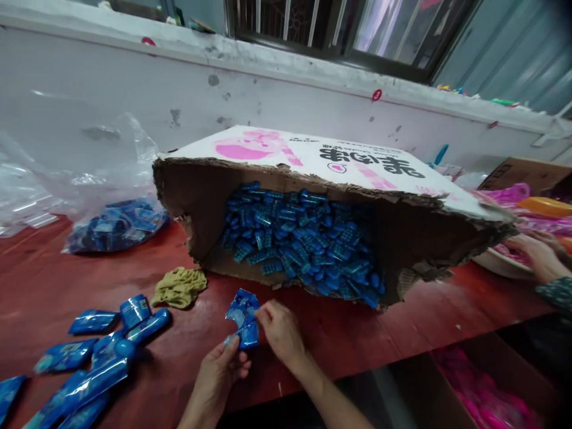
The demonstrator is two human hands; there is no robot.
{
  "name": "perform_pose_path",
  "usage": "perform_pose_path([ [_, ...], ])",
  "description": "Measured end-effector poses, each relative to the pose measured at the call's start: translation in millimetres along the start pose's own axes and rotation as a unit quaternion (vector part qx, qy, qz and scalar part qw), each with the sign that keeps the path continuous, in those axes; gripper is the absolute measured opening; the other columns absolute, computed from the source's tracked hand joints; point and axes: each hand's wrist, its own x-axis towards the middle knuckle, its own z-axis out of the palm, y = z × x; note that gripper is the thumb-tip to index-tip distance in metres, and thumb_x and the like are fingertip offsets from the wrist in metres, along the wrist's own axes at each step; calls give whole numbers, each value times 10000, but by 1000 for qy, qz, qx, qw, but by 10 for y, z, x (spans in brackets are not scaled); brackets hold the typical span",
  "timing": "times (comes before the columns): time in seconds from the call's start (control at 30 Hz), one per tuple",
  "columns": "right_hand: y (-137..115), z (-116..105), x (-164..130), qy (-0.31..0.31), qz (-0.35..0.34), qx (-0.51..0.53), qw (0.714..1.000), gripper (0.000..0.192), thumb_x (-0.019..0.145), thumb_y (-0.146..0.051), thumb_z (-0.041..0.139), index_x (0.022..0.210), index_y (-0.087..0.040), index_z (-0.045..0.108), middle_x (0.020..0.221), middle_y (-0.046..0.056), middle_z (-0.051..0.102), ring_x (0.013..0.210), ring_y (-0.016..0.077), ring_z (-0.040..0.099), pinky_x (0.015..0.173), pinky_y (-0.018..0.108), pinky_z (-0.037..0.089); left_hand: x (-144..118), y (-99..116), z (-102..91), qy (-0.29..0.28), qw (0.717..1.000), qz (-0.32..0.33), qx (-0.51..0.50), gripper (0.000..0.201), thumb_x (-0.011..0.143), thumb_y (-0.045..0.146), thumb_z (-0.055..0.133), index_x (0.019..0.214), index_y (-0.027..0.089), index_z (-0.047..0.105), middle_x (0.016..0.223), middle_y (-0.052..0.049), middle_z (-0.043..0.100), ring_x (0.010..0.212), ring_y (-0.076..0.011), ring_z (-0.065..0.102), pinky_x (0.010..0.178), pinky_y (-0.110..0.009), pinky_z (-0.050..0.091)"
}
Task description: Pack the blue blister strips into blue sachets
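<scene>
My left hand (218, 370) pinches the lower left edge of a blue printed wrapper (243, 316) with a curved notch in its side. At the wrapper's right edge, the closed fingertips of my right hand (282, 333) grip it. Both hands are just above the front of the red table (353, 345). Directly beyond them, a torn white carton (375, 167) lies on its side, its open end facing me. Many small blue plastic pieces (308, 238) are heaped inside it. Several blue wrapped pieces (93, 369) lie to the left of my hands.
A crumpled yellow-green cloth (179, 287) lies before the carton. A clear bag of blue packets (120, 226) is at the back left. On the right, another person's hand (538, 256) reaches into a bowl (500, 262). Below the edge, a box holds pink items (482, 387).
</scene>
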Motion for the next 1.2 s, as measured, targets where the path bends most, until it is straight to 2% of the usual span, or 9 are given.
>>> perform_pose_path([
  [0.07, 47, -217, 250, 105, -14, -179, 978, 200, 826, -296, 508, 973, -200, 603, 999, 85, 588, 934, 222, 504, 795, 320, 363, -19, 5, 13, 0, 1000, -3, -4, 293, 476, 250, 786, 617, 130, 558, 432, -16, 602, 406, -131, 566, 379, -197, 431],
  [0.13, 137, -411, 494, 171, 32, -316, 932, 300, 844, -267, 474, 1123, -177, 536, 1111, 143, 533, 1009, 269, 469, 804, 378, 368, -43, 15, 22, -15, 1000, -8, -10, 274, 498, 232, 776, 630, 127, 560, 457, -23, 613, 421, -131, 572, 389, -199, 440],
  [0.27, 342, -512, 664, 144, 33, -334, 931, 242, 849, -177, 438, 1042, -168, 584, 991, 134, 568, 986, 274, 476, 778, 368, 389, -94, 28, 5, -31, 999, -22, -37, 218, 579, 241, 731, 663, 138, 558, 449, -7, 594, 434, -135, 578, 401, -201, 453],
  [0.47, 416, -352, 289, 66, -13, -306, 950, 194, 846, -212, 464, 977, -217, 606, 984, 62, 583, 897, 198, 544, 764, 280, 420, -155, 34, -70, -54, 996, -46, -55, 179, 658, 275, 675, 642, 139, 560, 430, -1, 566, 458, -148, 599, 410, -201, 470],
  [0.6, 429, -391, 291, 103, 5, -302, 948, 338, 843, -245, 466, 1169, -165, 505, 1128, 143, 515, 991, 270, 510, 744, 349, 434, -178, 44, -78, -41, 996, -56, -57, 175, 716, 281, 618, 639, 134, 562, 423, -6, 563, 452, -149, 601, 407, -202, 472],
  [0.67, 464, -408, 354, 106, 4, -301, 948, 356, 812, -223, 508, 1161, -158, 521, 1133, 157, 516, 1013, 302, 493, 764, 386, 428, -183, 41, -82, -32, 996, -62, -59, 174, 737, 283, 593, 650, 136, 562, 407, -4, 553, 447, -154, 601, 397, -202, 467],
  [0.87, 658, -555, 287, 82, -9, -283, 955, 318, 847, -187, 428, 1149, -175, 529, 1104, 80, 572, 1037, 201, 509, 892, 312, 398, -180, 10, -153, -17, 997, -60, -48, 149, 719, 246, 615, 641, 136, 550, 419, -12, 569, 466, -168, 613, 393, -206, 467],
  [1.03, 741, -758, 8, 78, 25, -311, 947, 311, 846, -193, 429, 1134, -168, 543, 1097, 100, 588, 1021, 230, 518, 873, 356, 400, -142, -10, -178, -32, 998, -50, -31, 183, 692, 275, 643, 621, 131, 555, 430, -13, 572, 483, -172, 618, 405, -216, 480],
  [1.2, 673, -580, -52, 20, 19, -321, 947, 363, 783, -193, 551, 1145, -206, 541, 1124, 113, 567, 1035, 286, 486, 836, 419, 382, -160, -27, -133, -48, 997, -44, -33, 203, 662, 290, 671, 618, 129, 556, 438, -16, 579, 485, -170, 617, 401, -212, 480],
])
